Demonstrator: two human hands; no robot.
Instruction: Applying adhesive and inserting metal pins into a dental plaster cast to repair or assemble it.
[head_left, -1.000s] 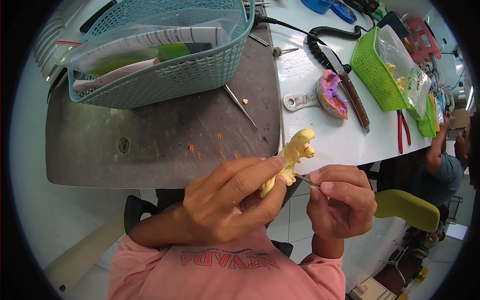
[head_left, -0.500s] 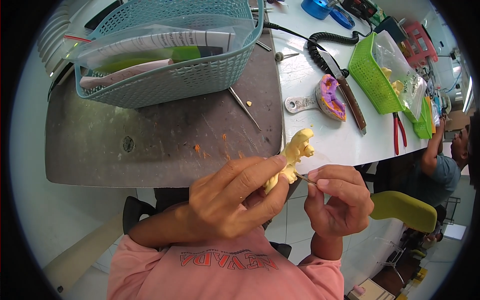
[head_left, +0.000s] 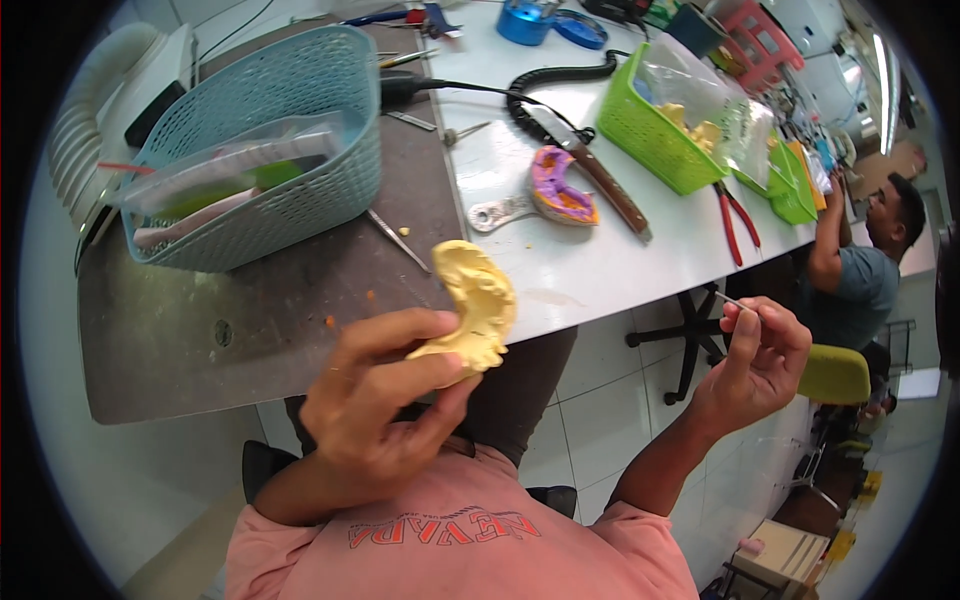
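My left hand (head_left: 375, 400) is closed on a pale yellow dental cast (head_left: 485, 295), arch-shaped with a row of teeth along its lower right edge. The cast is raised in front of my chest, by the table's front edge. Well off to the right, my right hand (head_left: 760, 365) pinches a thin metal hand tool (head_left: 731, 301); its tip points up and left, apart from the cast, and the rest hides in the fingers. Beyond the cast lies a metal impression tray (head_left: 497, 213) filled with purple and orange impression material (head_left: 563, 188).
A blue basket (head_left: 270, 225) with papers stands on the brown board (head_left: 150, 350), beside a slim metal instrument (head_left: 400, 242). A wooden-handled knife (head_left: 615, 195), red pliers (head_left: 735, 225) and a green basket (head_left: 650, 140) holding casts lie farther right. Another person (head_left: 860, 250) sits at far right.
My hands have parted: the tool has left the cast and moved right and up with my right hand. My left hand has moved left and turned the cast. The view has shifted.
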